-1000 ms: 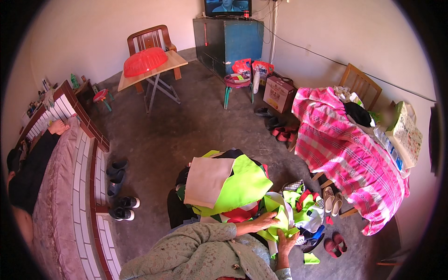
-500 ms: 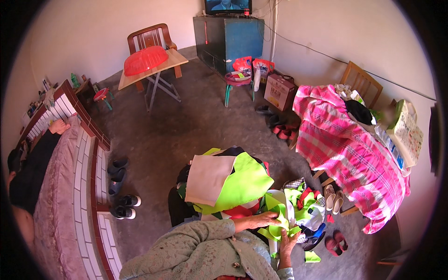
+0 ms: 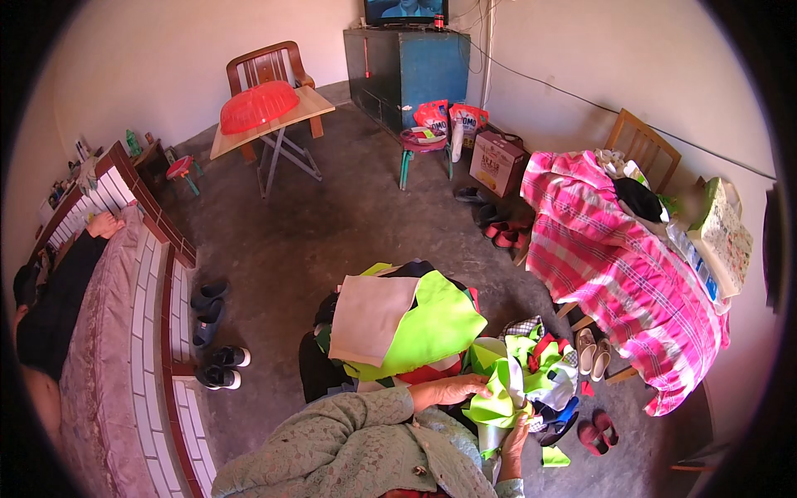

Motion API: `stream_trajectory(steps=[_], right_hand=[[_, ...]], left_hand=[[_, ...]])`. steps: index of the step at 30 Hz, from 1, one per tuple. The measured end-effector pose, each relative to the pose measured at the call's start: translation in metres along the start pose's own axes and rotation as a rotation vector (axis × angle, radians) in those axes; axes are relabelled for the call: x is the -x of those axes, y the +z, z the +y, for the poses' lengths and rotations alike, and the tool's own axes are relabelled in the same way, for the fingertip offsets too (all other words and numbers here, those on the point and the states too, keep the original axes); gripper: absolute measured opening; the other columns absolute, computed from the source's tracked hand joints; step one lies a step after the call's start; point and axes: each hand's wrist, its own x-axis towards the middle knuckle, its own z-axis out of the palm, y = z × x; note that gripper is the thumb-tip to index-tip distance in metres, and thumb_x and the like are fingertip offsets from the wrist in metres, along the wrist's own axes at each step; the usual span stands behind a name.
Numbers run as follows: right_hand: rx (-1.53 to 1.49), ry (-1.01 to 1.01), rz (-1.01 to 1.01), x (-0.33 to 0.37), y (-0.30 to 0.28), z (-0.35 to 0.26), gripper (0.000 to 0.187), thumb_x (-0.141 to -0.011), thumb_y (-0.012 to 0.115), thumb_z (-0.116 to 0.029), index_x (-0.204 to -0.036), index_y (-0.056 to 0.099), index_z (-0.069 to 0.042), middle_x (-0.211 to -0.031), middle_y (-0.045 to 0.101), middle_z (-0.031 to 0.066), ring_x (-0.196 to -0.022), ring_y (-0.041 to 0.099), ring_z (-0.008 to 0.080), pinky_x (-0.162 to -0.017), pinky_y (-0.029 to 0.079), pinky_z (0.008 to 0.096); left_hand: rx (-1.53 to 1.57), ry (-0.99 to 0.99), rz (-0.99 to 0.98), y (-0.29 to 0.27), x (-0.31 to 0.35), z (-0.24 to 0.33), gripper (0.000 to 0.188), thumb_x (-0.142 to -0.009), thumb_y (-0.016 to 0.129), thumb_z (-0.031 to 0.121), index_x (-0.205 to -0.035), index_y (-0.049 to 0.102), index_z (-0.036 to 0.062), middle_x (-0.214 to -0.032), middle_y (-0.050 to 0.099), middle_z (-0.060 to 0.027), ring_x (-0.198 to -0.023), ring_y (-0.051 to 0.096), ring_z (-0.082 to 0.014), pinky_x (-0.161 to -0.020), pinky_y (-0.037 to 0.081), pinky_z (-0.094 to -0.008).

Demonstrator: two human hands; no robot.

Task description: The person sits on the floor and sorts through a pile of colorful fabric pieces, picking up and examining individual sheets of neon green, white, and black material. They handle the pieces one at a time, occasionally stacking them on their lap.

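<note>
A bright yellow-green piece of fabric point(image 3: 496, 405) is stretched between my two hands, low and right of the middle. My left hand point(image 3: 457, 388) pinches its left side. On its lower right edge, my right hand point(image 3: 515, 433) grips it, with the fingers partly hidden. Just beyond is a heap of mixed cloth scraps point(image 3: 548, 378) in green, white, red and checks. To the left of that heap rises a stack of cloth, topped by a flat beige piece point(image 3: 369, 315) and a yellow-green piece point(image 3: 438, 324).
A small green scrap point(image 3: 554, 456) and dark red shoes point(image 3: 598, 433) lie on the floor at right. A pink plaid cloth point(image 3: 614, 274) covers furniture there. Shoes point(image 3: 222, 369) stand by the tiled bed platform at left, where another person's leg point(image 3: 58, 307) rests.
The yellow-green fabric is spread wider and its folds have shifted. My left hand has moved slightly left; my right hand has moved a little to the right and down.
</note>
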Motion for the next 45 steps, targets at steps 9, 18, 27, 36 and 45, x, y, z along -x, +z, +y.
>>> stream_trajectory(steps=[9,18,27,36,45], right_hand=[[0.026,0.040,0.098,-0.004,0.002,0.006,0.049,-0.084,0.063,-0.019,-0.123,0.043,0.003,-0.124,0.044,0.0106,-0.109,0.043,0.0209,-0.095,0.033,0.0317],[0.295,0.060,0.111,-0.010,0.021,-0.029,0.046,-0.075,0.067,-0.012,-0.117,0.052,-0.001,-0.117,0.047,0.0098,-0.113,0.042,0.0230,-0.098,0.030,0.0315],[0.298,-0.050,0.142,-0.008,0.015,-0.004,0.031,-0.076,0.067,-0.008,-0.104,0.054,-0.006,-0.121,0.048,0.0113,-0.115,0.044,0.0245,-0.098,0.033,0.0333],[0.128,0.070,0.159,-0.010,0.013,0.000,0.029,-0.080,0.061,-0.007,-0.108,0.052,-0.005,-0.119,0.046,0.0085,-0.110,0.045,0.0203,-0.093,0.037,0.0301],[0.153,0.086,0.178,-0.009,0.011,0.010,0.032,-0.080,0.062,-0.009,-0.110,0.051,-0.003,-0.114,0.047,0.0073,-0.104,0.046,0.0182,-0.090,0.038,0.0294]], left_hand=[[0.193,0.048,0.072,0.007,0.010,0.007,0.035,-0.074,0.060,0.014,-0.107,0.059,0.0017,-0.104,0.062,-0.0041,-0.098,0.056,-0.0139,-0.091,0.042,-0.0292],[0.347,0.266,0.212,0.017,0.026,0.051,0.049,-0.066,0.057,0.008,-0.114,0.053,-0.0026,-0.110,0.060,-0.0106,-0.103,0.056,-0.0216,-0.093,0.043,-0.0351],[0.340,0.296,0.222,0.008,0.036,0.060,0.051,-0.066,0.055,0.009,-0.115,0.051,-0.0022,-0.105,0.060,-0.0121,-0.097,0.058,-0.0229,-0.087,0.046,-0.0354],[0.408,0.468,0.253,0.014,0.041,0.110,0.051,-0.065,0.053,0.005,-0.116,0.050,0.0004,-0.103,0.059,-0.0125,-0.095,0.058,-0.0247,-0.085,0.048,-0.0373],[0.260,0.610,0.730,-0.064,0.082,0.164,0.040,-0.070,0.054,0.010,-0.108,0.054,-0.0012,-0.101,0.060,-0.0119,-0.089,0.060,-0.0239,-0.081,0.050,-0.0362]])
